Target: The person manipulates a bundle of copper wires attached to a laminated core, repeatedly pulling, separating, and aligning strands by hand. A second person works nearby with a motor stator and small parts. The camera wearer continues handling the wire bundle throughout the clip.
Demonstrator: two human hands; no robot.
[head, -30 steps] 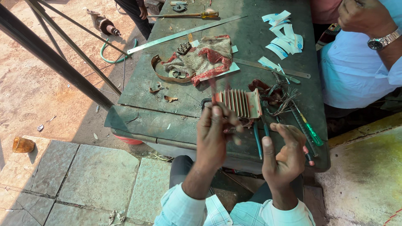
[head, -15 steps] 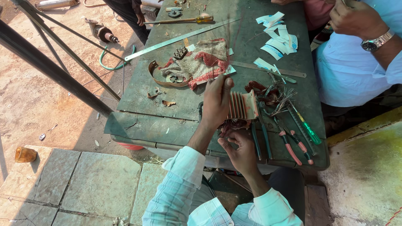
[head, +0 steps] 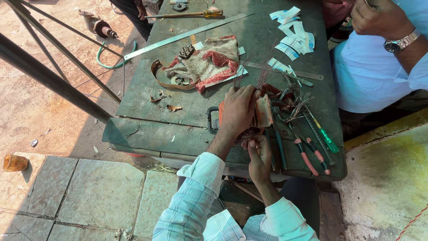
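My left hand lies over a slotted copper-coloured core on the green metal table, gripping it from above. Thin wires stick up from behind the core. My right hand is just below it at the table's near edge, fingers pinched on the wire ends under the core. To the right of my hands lie pliers with red handles and a screwdriver with a green handle.
A red and beige cloth, a long steel ruler, paper strips and a yellow-handled screwdriver lie farther back. Another person in a light blue shirt sits at the right. Dark metal bars cross the left.
My left hand has closed down over the core. My right hand moved from the right of it in to its underside at the table edge.
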